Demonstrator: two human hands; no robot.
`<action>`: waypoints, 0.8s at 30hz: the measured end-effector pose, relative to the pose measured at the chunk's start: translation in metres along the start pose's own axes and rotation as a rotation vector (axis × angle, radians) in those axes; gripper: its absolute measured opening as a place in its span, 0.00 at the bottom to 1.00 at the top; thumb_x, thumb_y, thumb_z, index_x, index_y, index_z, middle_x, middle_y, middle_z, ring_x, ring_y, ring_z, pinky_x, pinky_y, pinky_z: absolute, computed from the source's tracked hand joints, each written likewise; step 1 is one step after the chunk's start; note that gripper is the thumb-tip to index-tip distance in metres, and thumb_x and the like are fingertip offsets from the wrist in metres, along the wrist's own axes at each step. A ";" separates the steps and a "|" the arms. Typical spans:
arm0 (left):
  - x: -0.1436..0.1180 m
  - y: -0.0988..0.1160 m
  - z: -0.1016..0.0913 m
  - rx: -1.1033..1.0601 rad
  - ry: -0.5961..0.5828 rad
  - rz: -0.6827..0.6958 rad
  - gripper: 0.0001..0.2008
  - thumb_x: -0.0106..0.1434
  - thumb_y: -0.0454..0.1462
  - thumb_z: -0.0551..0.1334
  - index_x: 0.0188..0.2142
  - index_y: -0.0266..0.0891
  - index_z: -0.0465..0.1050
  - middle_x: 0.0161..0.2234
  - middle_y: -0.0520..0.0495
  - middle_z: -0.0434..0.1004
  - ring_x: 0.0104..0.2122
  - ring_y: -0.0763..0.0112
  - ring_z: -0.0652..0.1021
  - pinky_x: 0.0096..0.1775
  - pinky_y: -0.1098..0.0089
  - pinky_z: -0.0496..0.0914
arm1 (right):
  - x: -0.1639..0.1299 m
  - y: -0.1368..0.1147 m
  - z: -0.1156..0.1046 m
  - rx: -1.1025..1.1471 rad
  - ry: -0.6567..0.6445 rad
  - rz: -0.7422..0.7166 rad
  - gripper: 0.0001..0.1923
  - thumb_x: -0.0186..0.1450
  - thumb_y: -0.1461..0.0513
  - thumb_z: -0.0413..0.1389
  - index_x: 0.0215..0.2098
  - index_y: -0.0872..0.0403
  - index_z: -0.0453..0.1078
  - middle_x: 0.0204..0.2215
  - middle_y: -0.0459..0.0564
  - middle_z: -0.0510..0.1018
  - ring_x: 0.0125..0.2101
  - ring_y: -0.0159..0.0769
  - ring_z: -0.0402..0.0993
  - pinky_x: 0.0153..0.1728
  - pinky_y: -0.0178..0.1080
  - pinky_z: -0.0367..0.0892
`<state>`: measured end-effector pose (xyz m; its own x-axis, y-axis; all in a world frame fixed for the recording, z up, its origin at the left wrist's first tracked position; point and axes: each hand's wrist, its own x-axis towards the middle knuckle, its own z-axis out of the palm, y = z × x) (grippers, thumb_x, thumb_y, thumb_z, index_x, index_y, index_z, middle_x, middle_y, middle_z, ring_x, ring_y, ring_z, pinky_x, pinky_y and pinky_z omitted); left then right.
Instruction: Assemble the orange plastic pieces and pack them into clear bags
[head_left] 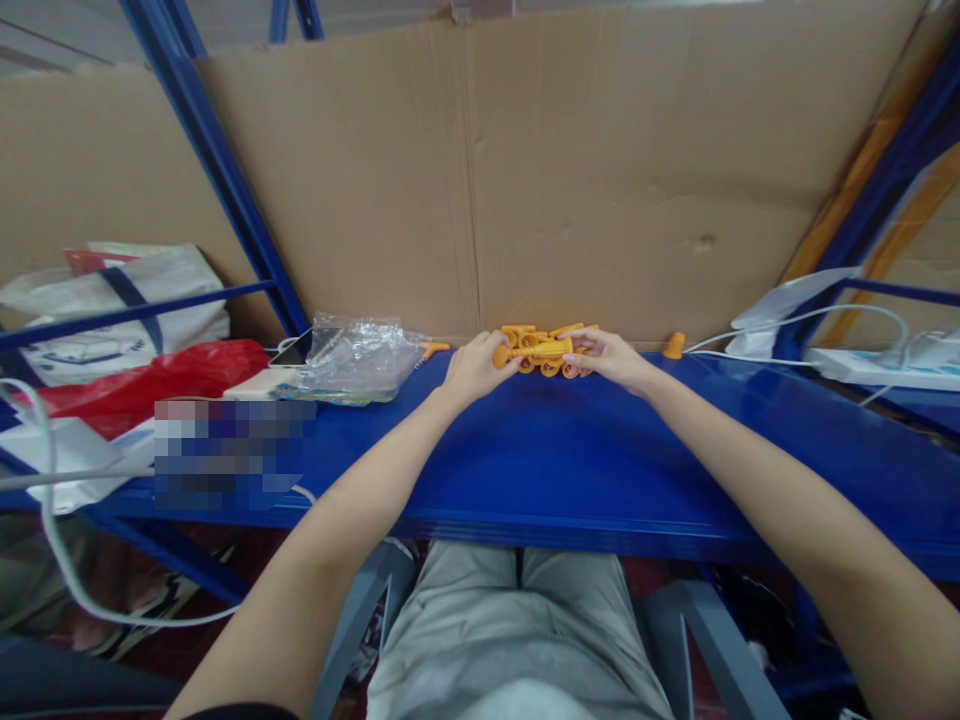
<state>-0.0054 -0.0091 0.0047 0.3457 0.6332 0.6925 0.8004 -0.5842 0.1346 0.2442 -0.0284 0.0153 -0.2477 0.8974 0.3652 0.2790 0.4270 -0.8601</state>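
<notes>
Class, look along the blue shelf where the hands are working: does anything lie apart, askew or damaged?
Two orange plastic pieces lie apart from the orange cluster held between the left hand and right hand: a stray orange piece to the right and another by the crumpled clear plastic bag. The cardboard backing is creased and dented.

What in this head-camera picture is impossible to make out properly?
- Small orange plastic parts: too small and distant in the head view to tell their shape or count; the left hand and right hand cover some.
- Pixelated patch on the blue metal shelf: blurred out.
- Crumpled clear plastic bag: contents unclear through glare.
- White power strip: cut off by the right edge.
</notes>
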 end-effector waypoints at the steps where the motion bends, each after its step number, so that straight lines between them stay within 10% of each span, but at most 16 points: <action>1: 0.000 0.000 0.000 0.002 0.000 0.002 0.11 0.63 0.44 0.64 0.42 0.42 0.71 0.40 0.44 0.78 0.44 0.60 0.79 0.45 0.64 0.72 | 0.000 0.000 0.000 -0.004 0.008 0.004 0.22 0.57 0.56 0.67 0.48 0.53 0.73 0.35 0.49 0.81 0.26 0.30 0.77 0.28 0.35 0.72; 15: -0.001 0.002 0.001 -0.007 0.040 0.043 0.10 0.62 0.43 0.65 0.41 0.42 0.71 0.40 0.45 0.79 0.42 0.61 0.79 0.44 0.64 0.72 | -0.003 -0.015 0.010 -0.015 0.073 0.115 0.29 0.62 0.40 0.58 0.18 0.55 0.68 0.17 0.49 0.76 0.15 0.26 0.69 0.19 0.30 0.61; 24: 0.001 -0.001 -0.001 -0.011 0.043 0.028 0.10 0.63 0.44 0.64 0.41 0.42 0.71 0.39 0.45 0.79 0.42 0.61 0.79 0.44 0.64 0.72 | -0.001 -0.012 0.009 0.014 0.018 0.125 0.18 0.63 0.47 0.61 0.34 0.54 0.69 0.29 0.48 0.80 0.19 0.27 0.73 0.19 0.30 0.64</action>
<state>-0.0065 -0.0083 0.0054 0.3466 0.5944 0.7256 0.7851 -0.6071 0.1224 0.2328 -0.0357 0.0225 -0.1955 0.9453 0.2613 0.2935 0.3106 -0.9041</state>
